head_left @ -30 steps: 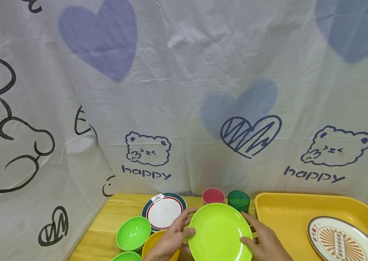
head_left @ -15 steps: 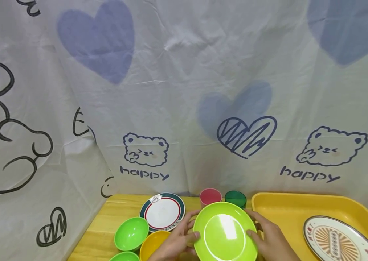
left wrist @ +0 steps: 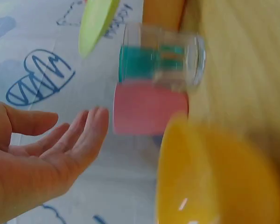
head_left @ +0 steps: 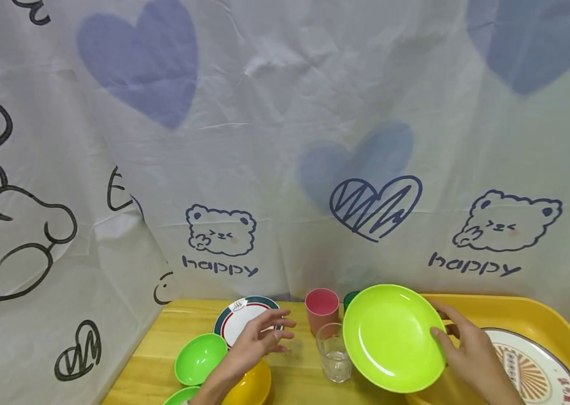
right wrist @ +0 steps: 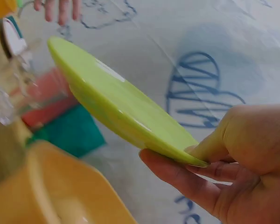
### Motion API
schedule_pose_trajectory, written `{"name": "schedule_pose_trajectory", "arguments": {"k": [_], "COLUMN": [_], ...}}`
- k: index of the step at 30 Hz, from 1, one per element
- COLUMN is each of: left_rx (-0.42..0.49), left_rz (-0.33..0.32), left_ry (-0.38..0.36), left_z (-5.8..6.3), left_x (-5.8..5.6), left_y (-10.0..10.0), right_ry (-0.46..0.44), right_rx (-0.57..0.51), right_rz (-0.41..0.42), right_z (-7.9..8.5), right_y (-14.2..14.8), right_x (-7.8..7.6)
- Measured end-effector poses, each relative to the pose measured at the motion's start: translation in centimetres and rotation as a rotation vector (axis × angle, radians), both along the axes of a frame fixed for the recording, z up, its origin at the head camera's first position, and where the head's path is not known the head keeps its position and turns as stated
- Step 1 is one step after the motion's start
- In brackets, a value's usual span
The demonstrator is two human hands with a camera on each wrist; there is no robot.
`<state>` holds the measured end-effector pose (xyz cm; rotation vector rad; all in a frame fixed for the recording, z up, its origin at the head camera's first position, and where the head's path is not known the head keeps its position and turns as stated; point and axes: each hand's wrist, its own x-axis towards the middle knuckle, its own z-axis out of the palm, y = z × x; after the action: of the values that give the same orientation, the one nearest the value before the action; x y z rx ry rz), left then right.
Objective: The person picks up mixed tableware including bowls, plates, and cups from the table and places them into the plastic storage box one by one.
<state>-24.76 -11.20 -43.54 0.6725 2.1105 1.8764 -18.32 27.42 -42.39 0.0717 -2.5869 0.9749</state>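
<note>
My right hand (head_left: 472,349) pinches a lime-green plate (head_left: 393,337) by its right rim, thumb on top and fingers beneath, as the right wrist view shows. The plate is raised and tilted beside the yellow tray (head_left: 497,304). My left hand (head_left: 254,346) holds nothing; its fingers are spread and loosely bent in the air above the yellow bowl (head_left: 252,385). A clear glass (head_left: 335,360) stands between the hands, close to the plate's left edge in the head view. Behind it are a pink cup (head_left: 322,315) and a green cup (head_left: 349,298), the latter mostly hidden by the plate.
A white plate with a dark green rim (head_left: 236,320) lies at the back left. Green bowls (head_left: 200,359) stand at the left front. Inside the tray lies a white plate with a sunburst print (head_left: 533,365). A printed cloth (head_left: 285,140) hangs behind the wooden table (head_left: 163,337).
Both hands held the lime-green plate earlier. The left hand has let go and moved left; the right hand has carried the plate right toward the tray, uncovering the clear glass.
</note>
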Motion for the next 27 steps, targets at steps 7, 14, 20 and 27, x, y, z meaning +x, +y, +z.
{"name": "schedule_pose_trajectory", "arguments": {"k": [7, 14, 20, 27], "left_rx": [-0.239, -0.446, -0.636, -0.783], "left_rz": [0.273, 0.403, 0.409, 0.389], "left_ry": [0.313, 0.337, 0.341, 0.3], "left_z": [1.5, 2.9, 2.8, 1.7], "left_x": [-2.9, -6.5, -9.7, -11.9], "left_y": [-2.6, -4.5, -5.6, -6.3], "right_ry": [-0.052, -0.126, -0.159, -0.225], "right_rx": [-0.028, -0.06, -0.122, -0.207], "right_rz": [-0.17, -0.342, -0.478, -0.592], "right_z": [0.3, -0.2, -1.2, -2.5], "right_y": [3.6, 7.9, 10.2, 11.6], "right_x": [-0.2, -0.2, -0.1, -0.1]}}
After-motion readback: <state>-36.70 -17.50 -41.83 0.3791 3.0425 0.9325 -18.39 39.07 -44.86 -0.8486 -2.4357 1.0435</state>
